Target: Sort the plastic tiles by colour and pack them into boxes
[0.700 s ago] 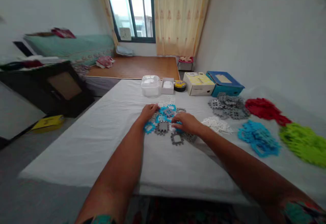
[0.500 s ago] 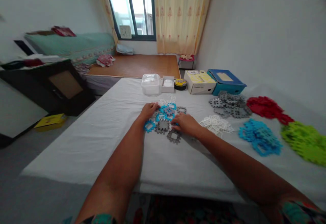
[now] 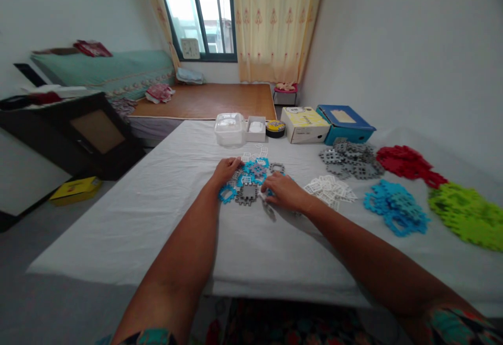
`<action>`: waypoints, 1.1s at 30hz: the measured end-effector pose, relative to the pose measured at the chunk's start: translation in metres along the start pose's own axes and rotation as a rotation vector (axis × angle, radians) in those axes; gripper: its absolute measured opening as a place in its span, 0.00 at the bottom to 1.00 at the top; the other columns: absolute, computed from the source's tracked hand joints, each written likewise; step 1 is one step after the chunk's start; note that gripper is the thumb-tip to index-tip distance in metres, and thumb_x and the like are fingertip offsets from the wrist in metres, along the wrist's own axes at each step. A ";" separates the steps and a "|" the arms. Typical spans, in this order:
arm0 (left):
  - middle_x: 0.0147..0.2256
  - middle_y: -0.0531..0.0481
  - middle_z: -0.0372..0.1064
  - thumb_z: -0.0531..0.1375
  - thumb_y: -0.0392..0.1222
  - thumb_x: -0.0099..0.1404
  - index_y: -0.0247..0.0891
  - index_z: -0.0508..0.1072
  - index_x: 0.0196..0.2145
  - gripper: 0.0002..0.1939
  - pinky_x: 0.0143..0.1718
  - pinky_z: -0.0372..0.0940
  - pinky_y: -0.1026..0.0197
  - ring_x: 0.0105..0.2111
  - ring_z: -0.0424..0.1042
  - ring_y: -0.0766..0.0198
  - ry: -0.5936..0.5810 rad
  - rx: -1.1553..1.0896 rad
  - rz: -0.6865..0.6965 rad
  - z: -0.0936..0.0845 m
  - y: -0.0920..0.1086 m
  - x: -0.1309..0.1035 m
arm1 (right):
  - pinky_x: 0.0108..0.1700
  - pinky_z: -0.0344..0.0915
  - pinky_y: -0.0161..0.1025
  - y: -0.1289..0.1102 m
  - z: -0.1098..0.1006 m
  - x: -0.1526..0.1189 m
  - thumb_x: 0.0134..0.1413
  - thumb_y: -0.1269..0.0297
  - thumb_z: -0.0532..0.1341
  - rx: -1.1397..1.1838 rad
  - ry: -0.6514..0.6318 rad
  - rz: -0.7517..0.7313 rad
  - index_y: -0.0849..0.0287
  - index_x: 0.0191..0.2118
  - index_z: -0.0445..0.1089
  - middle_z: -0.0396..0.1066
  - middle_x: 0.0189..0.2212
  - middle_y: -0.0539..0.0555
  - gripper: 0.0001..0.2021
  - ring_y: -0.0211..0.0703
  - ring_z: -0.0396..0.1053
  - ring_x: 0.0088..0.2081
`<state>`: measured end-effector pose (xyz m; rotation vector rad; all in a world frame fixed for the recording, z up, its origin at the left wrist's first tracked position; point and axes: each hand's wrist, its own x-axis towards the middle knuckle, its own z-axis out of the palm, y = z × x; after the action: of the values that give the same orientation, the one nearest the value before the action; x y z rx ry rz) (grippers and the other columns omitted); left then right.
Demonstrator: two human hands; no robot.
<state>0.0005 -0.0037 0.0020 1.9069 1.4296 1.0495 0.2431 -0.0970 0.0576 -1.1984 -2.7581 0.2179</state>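
In front of me lies a flat cluster of interlocking plastic tiles (image 3: pixel 257 169), blue and grey with small white lattice inserts. My left hand (image 3: pixel 228 171) rests at its left edge, thumb and fingers closed on the border tiles. My right hand (image 3: pixel 282 190) is at the lower right, its bent fingers pinching a grey open-framed tile (image 3: pixel 269 210), which is tilted up and blurred. Between the hands, a grey square tile (image 3: pixel 248 192) forms the near part of the cluster. A blue open frame (image 3: pixel 227 194) sits by my left wrist.
White lattice pieces (image 3: pixel 330 190), grey tiles (image 3: pixel 349 159), blue tiles (image 3: pixel 396 206), red tiles (image 3: pixel 406 163) and green tiles (image 3: pixel 467 214) lie piled on the right. Behind stand a clear plastic box (image 3: pixel 230 130), a round tin (image 3: pixel 275 129), a yellow box (image 3: pixel 305 125) and a blue box (image 3: pixel 346 123).
The grey open-framed tile that lay flat below my right hand is now tilted up at my right fingers. My left hand stays on the cluster. The whole view has shifted slightly.
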 end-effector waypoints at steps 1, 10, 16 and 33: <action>0.29 0.46 0.77 0.49 0.61 0.65 0.34 0.80 0.33 0.29 0.35 0.65 0.60 0.32 0.73 0.59 0.000 -0.002 0.000 0.000 0.001 0.000 | 0.45 0.58 0.41 0.000 0.000 0.000 0.52 0.65 0.66 0.019 0.021 -0.005 0.56 0.42 0.74 0.74 0.43 0.55 0.10 0.50 0.63 0.48; 0.29 0.45 0.76 0.51 0.64 0.63 0.34 0.79 0.31 0.30 0.36 0.65 0.59 0.32 0.73 0.58 0.000 -0.045 -0.015 -0.001 0.006 -0.001 | 0.49 0.58 0.42 0.003 0.004 -0.007 0.57 0.67 0.61 0.085 0.053 -0.078 0.56 0.46 0.74 0.74 0.43 0.55 0.11 0.47 0.64 0.47; 0.29 0.45 0.76 0.52 0.63 0.62 0.34 0.79 0.32 0.29 0.37 0.65 0.59 0.32 0.73 0.58 0.009 -0.060 -0.019 -0.001 0.006 -0.002 | 0.50 0.58 0.43 0.011 0.004 -0.011 0.51 0.66 0.67 0.081 0.002 -0.121 0.58 0.42 0.74 0.73 0.44 0.57 0.11 0.49 0.64 0.49; 0.29 0.45 0.77 0.52 0.65 0.61 0.35 0.79 0.32 0.30 0.38 0.66 0.59 0.33 0.74 0.58 0.005 -0.054 -0.040 -0.003 0.010 -0.002 | 0.40 0.62 0.36 0.058 -0.044 -0.032 0.56 0.64 0.62 0.420 0.151 0.090 0.58 0.36 0.74 0.76 0.33 0.51 0.05 0.39 0.70 0.35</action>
<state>0.0027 -0.0091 0.0109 1.8321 1.4222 1.0637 0.3138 -0.0779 0.0889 -1.1660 -2.3698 0.6494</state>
